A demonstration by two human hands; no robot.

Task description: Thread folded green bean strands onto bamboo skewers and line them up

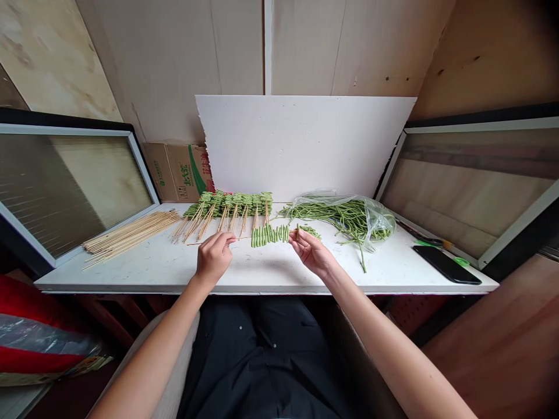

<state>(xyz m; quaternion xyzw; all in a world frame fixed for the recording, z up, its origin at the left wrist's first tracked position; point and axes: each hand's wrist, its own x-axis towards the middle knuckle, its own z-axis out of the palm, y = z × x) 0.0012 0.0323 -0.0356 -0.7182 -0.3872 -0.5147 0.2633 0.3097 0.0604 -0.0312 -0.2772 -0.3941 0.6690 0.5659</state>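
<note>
My left hand (213, 255) is closed around the bare end of a thin wooden skewer (243, 237). Cut green bean pieces (269, 235) are threaded side by side along the skewer, held level just above the white table. At the skewer's other end, my right hand (312, 254) pinches a short piece of green bean (297, 231) between thumb and fingers. Behind the right fingers lies a small pile of cut bean pieces (311, 231). Beyond my hands, finished bean skewers (236, 203) are stacked in a row, their bare sticks pointing toward me.
Loose wooden skewers (131, 233) lie at the left. Long uncut beans (349, 215) spill from a clear plastic bag (379, 218) at the right. A black phone (445, 265) and scissors (421, 234) lie farther right. A cardboard box (177, 171) and white board (305, 145) stand behind.
</note>
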